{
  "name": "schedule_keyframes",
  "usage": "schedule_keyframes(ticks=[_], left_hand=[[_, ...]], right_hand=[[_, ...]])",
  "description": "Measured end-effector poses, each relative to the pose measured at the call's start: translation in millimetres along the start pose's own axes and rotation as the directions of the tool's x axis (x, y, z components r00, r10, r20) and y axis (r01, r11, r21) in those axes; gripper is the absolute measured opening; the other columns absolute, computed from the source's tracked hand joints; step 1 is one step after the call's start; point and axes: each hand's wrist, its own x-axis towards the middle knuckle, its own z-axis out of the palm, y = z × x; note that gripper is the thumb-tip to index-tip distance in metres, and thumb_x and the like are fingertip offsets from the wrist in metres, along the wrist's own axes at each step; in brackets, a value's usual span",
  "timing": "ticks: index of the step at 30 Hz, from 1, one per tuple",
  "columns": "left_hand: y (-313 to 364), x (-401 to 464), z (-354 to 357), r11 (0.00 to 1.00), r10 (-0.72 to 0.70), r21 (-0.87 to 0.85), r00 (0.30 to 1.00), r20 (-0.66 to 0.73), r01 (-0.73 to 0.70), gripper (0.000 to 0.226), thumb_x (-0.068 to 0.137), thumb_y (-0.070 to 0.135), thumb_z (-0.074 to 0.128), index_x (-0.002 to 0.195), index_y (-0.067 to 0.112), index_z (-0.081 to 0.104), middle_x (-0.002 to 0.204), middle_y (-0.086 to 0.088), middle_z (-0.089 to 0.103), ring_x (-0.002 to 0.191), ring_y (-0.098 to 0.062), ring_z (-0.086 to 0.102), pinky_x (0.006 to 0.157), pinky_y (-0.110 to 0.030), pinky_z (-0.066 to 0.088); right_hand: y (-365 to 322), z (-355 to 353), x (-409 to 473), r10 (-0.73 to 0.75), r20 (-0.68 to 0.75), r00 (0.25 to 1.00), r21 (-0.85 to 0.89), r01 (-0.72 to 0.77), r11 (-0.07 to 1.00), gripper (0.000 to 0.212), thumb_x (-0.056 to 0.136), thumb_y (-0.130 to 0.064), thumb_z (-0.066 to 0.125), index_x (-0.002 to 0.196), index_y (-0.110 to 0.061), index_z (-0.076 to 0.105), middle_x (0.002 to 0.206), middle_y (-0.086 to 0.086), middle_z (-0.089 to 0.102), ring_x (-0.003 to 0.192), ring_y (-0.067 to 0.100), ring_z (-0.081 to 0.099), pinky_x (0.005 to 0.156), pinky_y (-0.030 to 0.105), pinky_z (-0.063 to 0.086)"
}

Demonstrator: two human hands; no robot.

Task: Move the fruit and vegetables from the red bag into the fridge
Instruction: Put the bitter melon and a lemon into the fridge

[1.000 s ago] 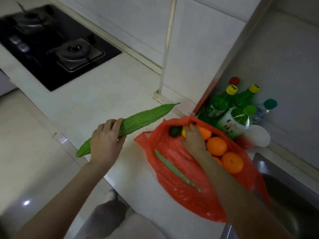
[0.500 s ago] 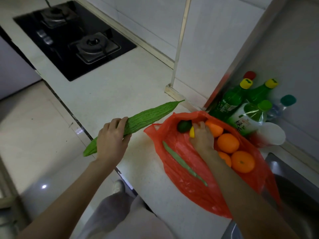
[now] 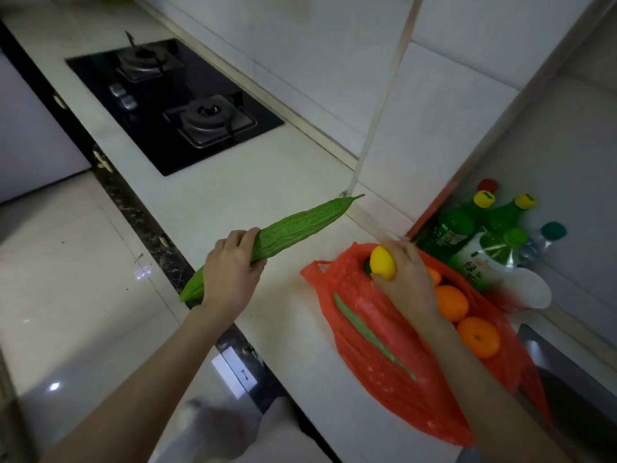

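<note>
A red plastic bag [image 3: 384,379] lies open on the white counter [image 3: 253,192] at the right. My left hand [image 3: 230,275] grips a long green bitter gourd [image 3: 300,228] and holds it above the counter's front edge, left of the bag. At the bag's mouth my right hand [image 3: 405,279] holds a yellow lemon [image 3: 383,263], lifted just above the opening. Two oranges [image 3: 450,302] [image 3: 479,337] lie inside the bag, a third is partly hidden by my hand. A thin green bean [image 3: 370,332] shows on the bag's left side. No fridge is in view.
Several green bottles [image 3: 467,228] and a white cup [image 3: 527,289] stand in the corner behind the bag. A black gas hob [image 3: 173,105] is set in the counter at the far left. A sink edge [image 3: 567,379] lies right of the bag. Tiled floor is at lower left.
My right hand has lifted the lemon out of the bag's mouth. My left hand keeps holding the bitter gourd. The camera has tilted up and left.
</note>
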Motion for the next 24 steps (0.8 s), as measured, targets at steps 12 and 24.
schedule_keyframes(ticks=[12, 24], left_hand=[[-182, 50, -122, 0.971, -0.232, -0.109, 0.945, -0.232, 0.212, 0.057, 0.080, 0.023, 0.067, 0.134, 0.015, 0.047, 0.120, -0.010, 0.056, 0.101, -0.035, 0.054, 0.078, -0.044, 0.048], [-383, 45, -284, 0.875, -0.463, -0.135, 0.723, -0.513, 0.465, 0.050, 0.083, 0.024, 0.066, 0.129, 0.018, 0.050, 0.116, -0.008, 0.056, 0.101, -0.034, 0.053, 0.077, -0.042, 0.044]], right_hand=[[-252, 72, 97, -0.337, -0.001, 0.942, 0.067, 0.336, 0.939, 0.059, 0.070, -0.021, 0.076, 0.125, -0.023, 0.055, 0.122, -0.002, 0.049, 0.106, 0.018, 0.054, 0.075, 0.025, 0.042], [-538, 168, 156, -0.656, 0.014, 0.754, 0.335, 0.615, 0.714, 0.058, 0.074, -0.026, 0.076, 0.127, -0.023, 0.053, 0.124, -0.004, 0.046, 0.105, 0.016, 0.052, 0.084, 0.034, 0.048]])
